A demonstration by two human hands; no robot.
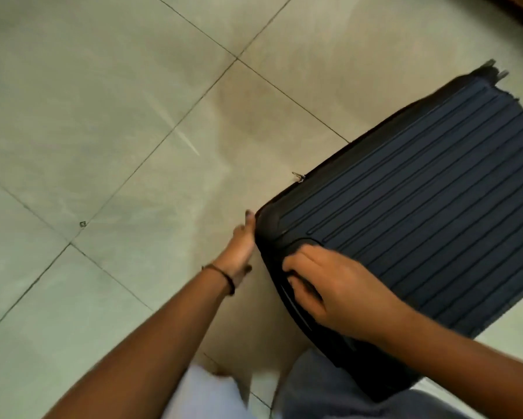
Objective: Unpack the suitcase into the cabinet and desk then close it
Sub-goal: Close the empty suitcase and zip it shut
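Note:
A dark blue ribbed hard-shell suitcase (420, 189) lies flat on the tiled floor at the right, its lid down. A metal zip pull (299, 176) sticks out on its left edge. My right hand (323, 285) rests on the near corner, fingers curled over the black rim. My left hand (239, 252) presses flat against the left side of the same corner, fingers straight. The suitcase's wheels (493, 69) show at the far end. Its inside is hidden.
Pale grey floor tiles (103, 116) with dark grout lines fill the left and top. My knees in grey trousers (329, 391) are at the bottom edge. A dark wooden edge (520, 7) shows at the top right corner.

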